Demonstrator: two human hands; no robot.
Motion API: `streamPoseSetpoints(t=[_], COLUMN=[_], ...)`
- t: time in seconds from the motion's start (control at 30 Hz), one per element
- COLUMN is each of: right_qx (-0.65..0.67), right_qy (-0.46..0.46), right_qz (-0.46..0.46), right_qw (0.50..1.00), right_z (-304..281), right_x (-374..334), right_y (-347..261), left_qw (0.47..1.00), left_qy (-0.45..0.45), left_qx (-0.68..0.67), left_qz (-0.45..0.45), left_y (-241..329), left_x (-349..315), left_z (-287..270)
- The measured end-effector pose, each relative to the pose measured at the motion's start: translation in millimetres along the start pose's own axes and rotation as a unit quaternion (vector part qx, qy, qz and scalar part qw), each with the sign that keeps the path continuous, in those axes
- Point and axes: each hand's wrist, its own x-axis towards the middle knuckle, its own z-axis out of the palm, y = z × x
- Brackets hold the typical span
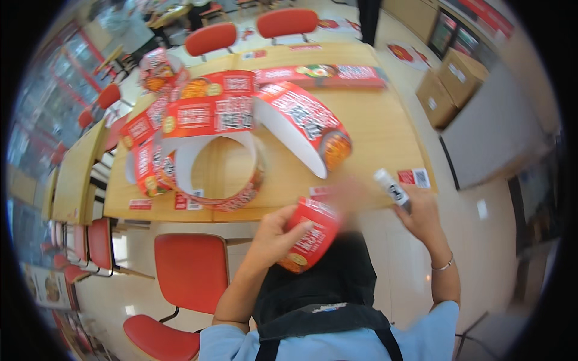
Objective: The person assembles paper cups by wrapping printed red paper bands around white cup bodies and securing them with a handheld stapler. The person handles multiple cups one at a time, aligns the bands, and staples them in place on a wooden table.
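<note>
My left hand (271,240) grips a red printed paper strip (314,231), thumb on its face, just off the table's near edge. A white tube (391,188) with dark markings, shaped like a glue stick, is held in my right hand (423,215) near the table's right corner. Between the two hands is a blurred reddish patch that I cannot make out. Beyond them on the table, a curved red paper band (310,123) stands on edge. To its left are several more printed bands, one bent into a large ring (232,201) with a white inside.
A long flat red strip (355,76) lies across the far part of the wooden table (373,132). Red chairs (191,265) stand at the near left and beyond the far edge. Cardboard boxes (460,78) are at the right, beside a grey panel (497,120).
</note>
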Motion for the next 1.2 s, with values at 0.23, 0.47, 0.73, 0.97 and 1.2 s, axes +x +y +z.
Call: streamPoseSetpoints(t=[0.23, 0.47, 0.73, 0.97, 1.2], right_qx=[-0.175, -0.158, -0.064, -0.03, -0.031], right_qy=[0.083, 0.217, 0.164, 0.061, -0.247], right_qz=[0.059, -0.101, -0.1, -0.281, -0.183], right_qw=[0.979, 0.958, 0.979, 0.957, 0.951], right_z=[52.7, 30.3, 7.9, 92.9, 98.2], right_x=[103.3, 153.7, 282.2, 430.9, 489.0], right_y=[57.8, 47.9, 25.6, 1.8, 1.7], left_qw=[0.929, 0.802, 0.666, 0.717, 0.726], left_qy=[0.071, 0.186, 0.156, 0.058, 0.089], left_qx=[0.254, 0.448, 0.717, 0.693, 0.681], left_qz=[0.259, 0.35, 0.135, 0.049, 0.036], left_y=[161.6, 326.7, 255.7, 208.2, 207.0], left_x=[8.1, 19.6, 85.9, 77.8, 72.9], left_z=[-31.4, -108.4, -246.5, -308.1, -301.2])
